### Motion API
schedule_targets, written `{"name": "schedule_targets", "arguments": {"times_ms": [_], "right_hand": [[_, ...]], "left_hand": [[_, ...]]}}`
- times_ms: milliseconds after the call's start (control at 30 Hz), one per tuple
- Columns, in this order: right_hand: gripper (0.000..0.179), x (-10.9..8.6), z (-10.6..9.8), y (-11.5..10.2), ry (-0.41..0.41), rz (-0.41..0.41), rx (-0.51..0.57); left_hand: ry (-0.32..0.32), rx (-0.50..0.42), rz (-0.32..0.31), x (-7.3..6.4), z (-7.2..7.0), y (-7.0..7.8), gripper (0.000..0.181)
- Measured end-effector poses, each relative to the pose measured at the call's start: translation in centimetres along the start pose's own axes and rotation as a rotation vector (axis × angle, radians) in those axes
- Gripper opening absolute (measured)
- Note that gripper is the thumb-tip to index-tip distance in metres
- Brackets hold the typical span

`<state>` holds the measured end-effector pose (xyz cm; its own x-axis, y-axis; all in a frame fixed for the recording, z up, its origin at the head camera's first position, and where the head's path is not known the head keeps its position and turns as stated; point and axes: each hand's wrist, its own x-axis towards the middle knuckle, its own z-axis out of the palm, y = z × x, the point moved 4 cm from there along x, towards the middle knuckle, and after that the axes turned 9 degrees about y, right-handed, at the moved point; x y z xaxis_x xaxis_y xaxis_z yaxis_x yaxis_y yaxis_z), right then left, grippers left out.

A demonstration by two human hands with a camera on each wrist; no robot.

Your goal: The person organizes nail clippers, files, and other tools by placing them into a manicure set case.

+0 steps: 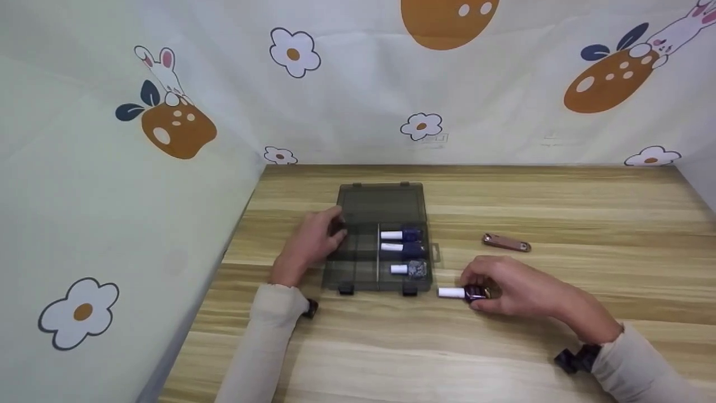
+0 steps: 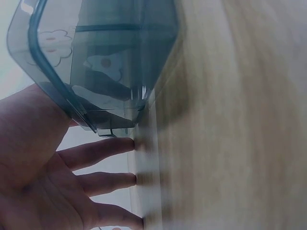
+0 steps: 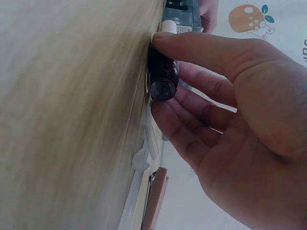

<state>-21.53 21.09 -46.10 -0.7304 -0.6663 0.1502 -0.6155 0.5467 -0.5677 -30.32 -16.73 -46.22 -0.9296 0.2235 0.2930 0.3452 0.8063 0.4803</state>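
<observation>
A dark translucent plastic case (image 1: 353, 263) lies with its lid spread back on the wooden table. Its right compartment holds two dark blue nail polish bottles (image 1: 413, 248) and a glittery one (image 1: 417, 269), white caps pointing left. My left hand (image 1: 312, 238) is at the case's left side; in the left wrist view, straight, spread fingers (image 2: 106, 179) reach down to the tabletop by the case wall. To the right of the case, my right hand (image 1: 517, 288) pinches a dark purple nail polish bottle (image 1: 475, 293) between thumb and fingers. It lies sideways close over the table, white cap toward the case.
A pinkish nail clipper (image 1: 506, 242) lies on the table (image 1: 604, 218) beyond my right hand. Latches (image 1: 409, 289) stick out at the case's near edge, and a tab (image 1: 436, 252) at its right. A printed cloth (image 1: 358, 101) hangs along the back and sides.
</observation>
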Motion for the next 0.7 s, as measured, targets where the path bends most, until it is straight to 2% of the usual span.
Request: {"name": "schedule_targets", "arguments": {"times_ms": [200, 367, 700], "right_hand": [[0.031, -0.01, -0.25, -0.36, 0.034, -0.047, 0.009], [0.032, -0.05, -0.42, -0.77, 0.048, -0.053, 0.036], [0.034, 0.09, -0.66, -1.03, 0.104, -0.054, 0.023]], "left_hand": [[-0.016, -0.02, -0.025, -0.02, 0.05, 0.04, 0.016], [-0.015, -0.026, -0.029, 0.01, 0.06, 0.05, 0.014], [-0.008, -0.031, -0.022, 0.01, 0.1, 0.02, 0.014]]}}
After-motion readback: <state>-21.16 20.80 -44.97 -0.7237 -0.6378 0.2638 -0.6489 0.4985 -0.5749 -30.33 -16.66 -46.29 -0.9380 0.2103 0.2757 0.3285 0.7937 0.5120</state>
